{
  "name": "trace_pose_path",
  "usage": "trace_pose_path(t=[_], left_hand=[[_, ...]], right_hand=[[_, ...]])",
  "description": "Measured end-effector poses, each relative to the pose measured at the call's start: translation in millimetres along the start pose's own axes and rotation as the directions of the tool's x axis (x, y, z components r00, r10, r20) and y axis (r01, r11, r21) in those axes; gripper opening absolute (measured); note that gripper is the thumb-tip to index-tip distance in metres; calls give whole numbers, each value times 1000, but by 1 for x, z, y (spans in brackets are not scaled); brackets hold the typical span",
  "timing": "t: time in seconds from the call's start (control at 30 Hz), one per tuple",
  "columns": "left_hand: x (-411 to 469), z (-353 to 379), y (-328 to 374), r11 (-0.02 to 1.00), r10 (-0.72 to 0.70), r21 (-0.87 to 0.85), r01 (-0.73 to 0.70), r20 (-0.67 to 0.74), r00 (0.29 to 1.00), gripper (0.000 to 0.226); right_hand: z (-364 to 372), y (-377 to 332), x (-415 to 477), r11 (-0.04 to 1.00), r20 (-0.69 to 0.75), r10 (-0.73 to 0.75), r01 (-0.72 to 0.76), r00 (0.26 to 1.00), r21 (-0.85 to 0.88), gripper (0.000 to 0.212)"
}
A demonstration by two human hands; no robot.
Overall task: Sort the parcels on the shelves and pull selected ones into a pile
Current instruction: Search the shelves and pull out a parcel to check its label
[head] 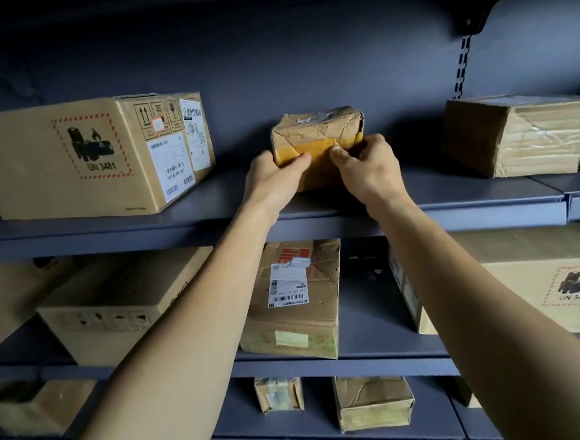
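While both arms reach up, left hand (272, 176) & right hand (367, 173) pinch the small parcel (317, 139) w/ thumbs on its front face, mid top shelf (452, 205), near the front edge — two-sided hold probably to slide it off level.
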State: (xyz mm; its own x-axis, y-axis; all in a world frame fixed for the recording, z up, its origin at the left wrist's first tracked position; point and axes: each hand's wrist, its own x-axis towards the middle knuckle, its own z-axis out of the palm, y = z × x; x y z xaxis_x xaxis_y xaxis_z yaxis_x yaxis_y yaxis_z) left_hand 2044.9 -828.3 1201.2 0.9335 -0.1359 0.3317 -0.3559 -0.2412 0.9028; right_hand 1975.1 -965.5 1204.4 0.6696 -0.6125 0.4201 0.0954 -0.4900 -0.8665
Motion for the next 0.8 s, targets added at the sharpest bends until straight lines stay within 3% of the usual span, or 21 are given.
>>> trace_pose_path(t=[0.13,0.27,0.37,0.47,0.57,0.63,0.7,0.8], left_hand=[[-1,2,0,999,27,29,-25,-71,997,37],[-11,0,1,992,97,-53,-116,-278,956,67],[-40,-2,-4,946,202,-153,-287,-412,888,48],[-94,-8,-15,876,359,-99,-472,-520,775,25],[-146,-10,-36,829,495,-28,-558,-426,757,16],[-162,-7,-64,878,467,28,-479,-280,839,14],[-165,-6,-94,945,326,83,-317,-125,937,17],[-168,-11,-133,978,145,154,-141,-18,989,23]], right_hand=[[1,3,2,999,-25,5,-4,1000,53,54],[-3,2,-4,992,-100,-40,51,994,119,59],[-9,4,-22,976,-171,-156,178,973,127,54],[-13,7,-57,930,-245,-312,348,918,119,44],[-14,13,-99,844,-346,-435,510,832,166,31],[-9,27,-127,803,-341,-488,566,804,187,21],[3,51,-152,824,-270,-458,519,847,227,15],[24,95,-177,912,-122,-292,314,949,262,10]])
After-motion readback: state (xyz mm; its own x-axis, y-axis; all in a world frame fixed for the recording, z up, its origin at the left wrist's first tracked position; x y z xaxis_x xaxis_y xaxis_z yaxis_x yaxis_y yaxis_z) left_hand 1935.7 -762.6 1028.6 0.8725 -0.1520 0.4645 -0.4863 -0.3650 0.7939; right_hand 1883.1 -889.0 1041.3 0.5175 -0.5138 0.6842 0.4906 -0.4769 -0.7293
